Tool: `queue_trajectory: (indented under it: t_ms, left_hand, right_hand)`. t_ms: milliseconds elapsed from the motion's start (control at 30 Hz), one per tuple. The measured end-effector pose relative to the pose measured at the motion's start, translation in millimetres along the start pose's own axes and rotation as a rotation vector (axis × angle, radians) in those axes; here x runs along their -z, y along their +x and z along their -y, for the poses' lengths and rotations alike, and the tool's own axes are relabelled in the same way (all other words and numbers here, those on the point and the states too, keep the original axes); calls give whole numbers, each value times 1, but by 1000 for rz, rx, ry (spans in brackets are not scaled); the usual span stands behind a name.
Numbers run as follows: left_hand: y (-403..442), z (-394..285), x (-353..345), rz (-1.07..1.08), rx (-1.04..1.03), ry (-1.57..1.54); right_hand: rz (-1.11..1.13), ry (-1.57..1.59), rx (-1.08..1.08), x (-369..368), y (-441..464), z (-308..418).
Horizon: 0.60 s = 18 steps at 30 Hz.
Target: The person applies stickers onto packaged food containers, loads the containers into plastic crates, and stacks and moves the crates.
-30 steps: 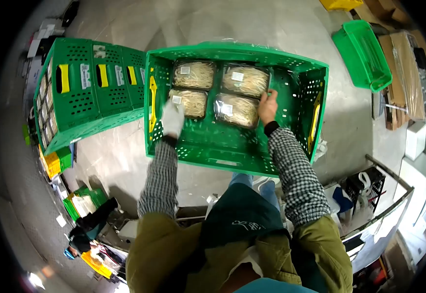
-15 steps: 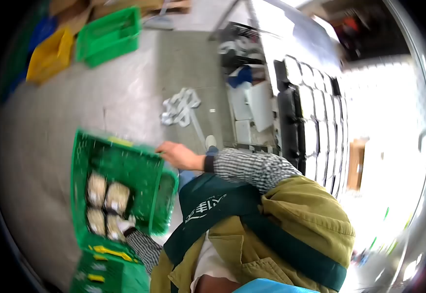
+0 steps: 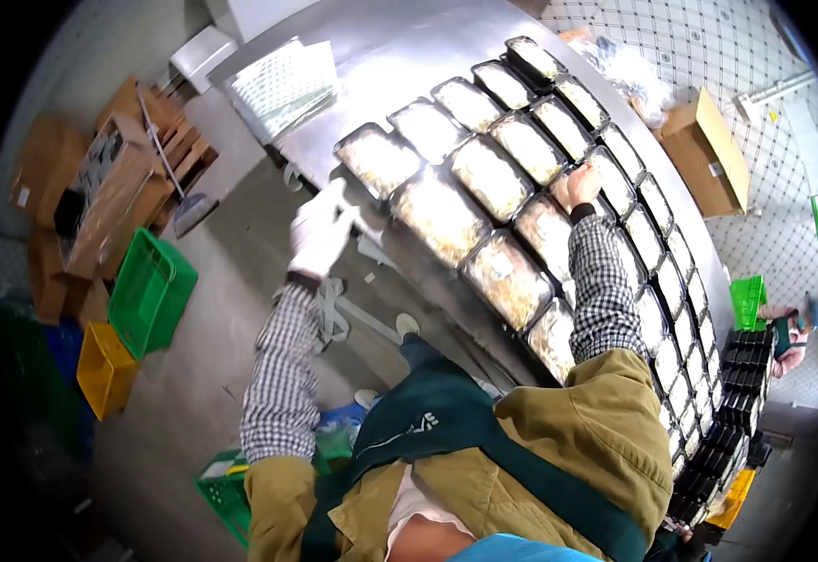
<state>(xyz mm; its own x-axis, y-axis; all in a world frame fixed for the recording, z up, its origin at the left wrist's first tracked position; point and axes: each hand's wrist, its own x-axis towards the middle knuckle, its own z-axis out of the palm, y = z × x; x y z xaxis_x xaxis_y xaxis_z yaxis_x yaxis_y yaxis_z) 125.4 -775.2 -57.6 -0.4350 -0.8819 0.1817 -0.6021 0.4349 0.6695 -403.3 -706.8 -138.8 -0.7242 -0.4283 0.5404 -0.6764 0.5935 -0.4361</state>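
Note:
My left hand (image 3: 321, 229), in a white glove, is raised beside the near left edge of a steel table (image 3: 376, 56); its fingers are apart with nothing between them. Rows of black trays with clear wrap and pale food inside cover much of the table. My bare right hand (image 3: 580, 185) is over the middle of the rows, fingers curled in at a tray; what they grip, if anything, is hidden. A wrapped tray (image 3: 378, 161) at the row's corner is the one nearest my left hand.
A green crate (image 3: 151, 292) and a yellow crate (image 3: 106, 370) stand on the floor at left, near cardboard boxes (image 3: 58, 169). An open carton (image 3: 706, 155) lies beyond the table. Another person (image 3: 791, 337) is at far right. Part of a green crate (image 3: 226, 492) shows below my left arm.
The view has swung from the green crate with four packs to the table of trays. My left hand has left the packs; my right hand has left the crate's rim and reached over the trays.

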Motion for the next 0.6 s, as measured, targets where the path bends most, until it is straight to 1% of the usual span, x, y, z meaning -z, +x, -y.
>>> queue_trajectory:
  t_ms: [33,67,100,133,167,200,233,267,300,333,400,433,467,500,533,567,600]
  left_hand:
    - [38,-28,-22,60,-48,153]
    - [75,-23,-63,187,-95,300]
    - [101,4,-120,-65,-554,427]
    - [114,-41,-120,192,-40,81]
    - [123,-42,-143,197,-13,67]
    - [129,-50,-154,201,15,53]
    - [131,-54,-160,276,67,10]
    - [132,-65,-151,347,118,-32]
    - [134,-59,-157,339,131,-45]
    - [134,-59,-154,347,136,-55]
    - [131,-53,-151,313,109,46]
    - [127,-50,-150,286,120,3]
    - [124,-53,-144,250,135,-40]
    - [120,-53,-136,206,166,-78]
    - [114,-62,-119,164,222,-96]
    - [99,-61,-108,19,147,-120]
    - [82,-62,-93,-92,127,0]
  right_hand:
    - [200,-515,389,-34,31,-45]
    - [433,-876,637,-30,45,-36]
    - [519,-839,685,-27,57,-30]
    - [604,-799,733,-23,65,-22]
    - [573,-791,651,-14,60,-3]
    - [585,-752,565,-31,62,-8]
    - [486,-409,103,-43,63,-14]
    - [360,-56,-345,-41,56,4]
    - [367,5,-399,-23,52,26]
    - [430,-85,-397,-16,51,40]
    - [398,-172,-481,-31,40,44]
    - [344,-257,-474,-38,33,46]
    - [327,-348,-459,-26,27,64]
    - [364,-403,-389,-14,24,74]
    - [499,-546,-106,-22,24,58]
    - [567,-634,88,-21,28,54]
    - [609,-716,293,-19,32,50]
